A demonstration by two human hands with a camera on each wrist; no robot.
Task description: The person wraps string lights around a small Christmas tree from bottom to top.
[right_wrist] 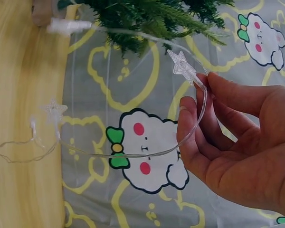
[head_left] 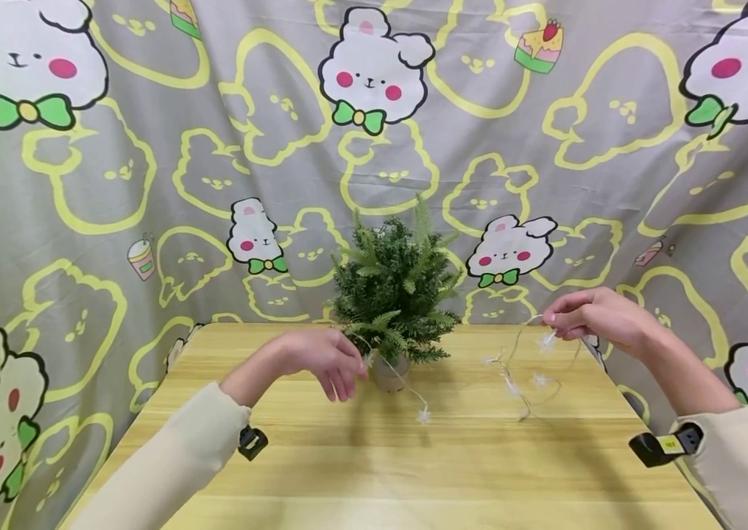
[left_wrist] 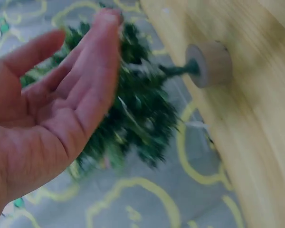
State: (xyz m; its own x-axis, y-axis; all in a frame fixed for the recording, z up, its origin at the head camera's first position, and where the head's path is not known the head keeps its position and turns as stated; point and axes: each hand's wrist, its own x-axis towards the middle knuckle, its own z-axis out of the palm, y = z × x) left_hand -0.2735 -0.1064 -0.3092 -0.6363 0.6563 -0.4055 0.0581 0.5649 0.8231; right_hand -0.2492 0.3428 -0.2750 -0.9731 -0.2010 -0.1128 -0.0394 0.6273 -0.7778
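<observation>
A small artificial Christmas tree (head_left: pixel 397 283) stands upright at the back of the table on a round wooden base (left_wrist: pixel 213 64). My right hand (head_left: pixel 602 318) pinches the clear wire of a star string light (right_wrist: pixel 181 65) between thumb and fingertips, to the right of the tree. Below that hand, several clear stars dangle in loose loops above the table. Beside the lower left branches is my left hand (head_left: pixel 324 359), its fingers loosely extended and thumb apart, with nothing seen in its grasp. Part of the wire with a star (head_left: pixel 423 416) hangs in front of the tree's base.
A light wood table (head_left: pixel 321 471) extends beneath both arms. Behind it hangs a grey curtain (head_left: pixel 374 184) with cartoon animals, close to the tree. Black wrist devices sit on the left cuff (head_left: pixel 253 443) and right cuff (head_left: pixel 665 445).
</observation>
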